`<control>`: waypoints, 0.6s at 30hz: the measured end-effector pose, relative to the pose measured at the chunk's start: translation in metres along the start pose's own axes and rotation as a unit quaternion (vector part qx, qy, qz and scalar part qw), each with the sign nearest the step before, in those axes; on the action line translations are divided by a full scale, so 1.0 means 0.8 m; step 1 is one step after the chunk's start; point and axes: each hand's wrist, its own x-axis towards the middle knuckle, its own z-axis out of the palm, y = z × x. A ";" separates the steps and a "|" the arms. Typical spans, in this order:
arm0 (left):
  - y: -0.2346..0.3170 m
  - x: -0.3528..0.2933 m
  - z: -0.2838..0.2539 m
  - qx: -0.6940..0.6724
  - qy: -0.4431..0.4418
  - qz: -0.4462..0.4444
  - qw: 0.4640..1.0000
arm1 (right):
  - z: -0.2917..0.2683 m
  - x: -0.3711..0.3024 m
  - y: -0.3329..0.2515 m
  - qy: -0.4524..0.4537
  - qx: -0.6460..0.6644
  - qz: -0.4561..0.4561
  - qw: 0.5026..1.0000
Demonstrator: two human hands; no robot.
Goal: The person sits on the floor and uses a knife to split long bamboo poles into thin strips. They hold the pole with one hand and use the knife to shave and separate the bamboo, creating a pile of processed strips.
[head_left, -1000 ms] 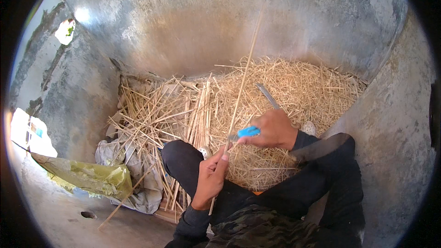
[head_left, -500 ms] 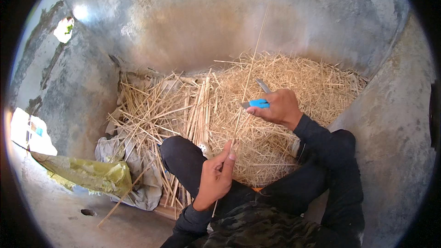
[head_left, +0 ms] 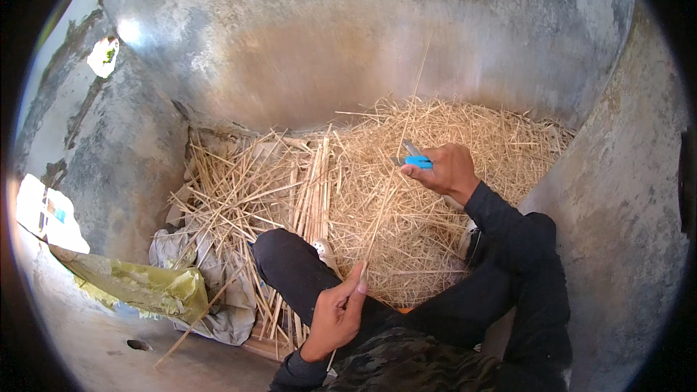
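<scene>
Between the thumb and fingers of my left hand [head_left: 335,319], low in the middle, is pinched a long thin bamboo strip [head_left: 375,238]. The strip slants up and away past my right hand toward the far wall, and its lower end comes out below my left hand. My right hand [head_left: 451,170] is closed around a blue-handled knife [head_left: 418,162], whose grey blade lies beside the strip. Whether blade and strip touch, I cannot tell. A second grey metal piece sticks out above the blue handle.
Pale shavings [head_left: 435,247] are heaped under my hands. Split bamboo sticks [head_left: 312,181] and a tangle of strips [head_left: 232,181] lie left of them, near a grey sack [head_left: 236,312] and a yellow-green sheet [head_left: 152,287]. Concrete walls [head_left: 327,51] enclose the space. My knees flank the heap.
My left hand has drawn back toward my body with the strip. My right hand and the knife are slightly farther up along it. The whole view has shifted a little.
</scene>
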 end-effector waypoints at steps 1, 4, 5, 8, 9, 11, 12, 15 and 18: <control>0.001 -0.004 -0.003 0.003 -0.006 -0.014 1.000 | 0.008 0.004 0.013 0.021 0.002 0.002 1.000; 0.011 -0.025 -0.015 0.047 -0.039 -0.044 0.997 | 0.008 0.033 0.052 0.003 -0.002 0.097 0.995; 0.002 -0.031 -0.011 0.025 -0.024 0.008 0.999 | 0.012 0.037 0.075 0.023 -0.032 0.127 0.991; 0.007 -0.045 -0.020 0.066 -0.073 -0.046 0.994 | -0.016 0.047 0.106 0.029 -0.051 0.193 0.979; 0.003 -0.051 -0.019 0.046 -0.071 -0.035 0.996 | -0.021 0.050 0.116 0.022 -0.047 0.225 0.973; -0.015 -0.065 -0.027 0.036 -0.092 -0.036 0.994 | -0.032 0.054 0.140 0.006 -0.038 0.289 0.957; -0.020 -0.070 -0.034 0.031 -0.102 -0.035 0.994 | -0.036 0.055 0.156 0.016 -0.050 0.310 0.949; -0.046 -0.092 -0.070 0.044 -0.119 -0.060 0.990 | -0.044 0.037 0.225 0.051 -0.077 0.393 0.915; -0.049 -0.085 -0.079 0.026 -0.071 -0.056 0.996 | -0.042 0.020 0.250 0.082 -0.054 0.442 0.892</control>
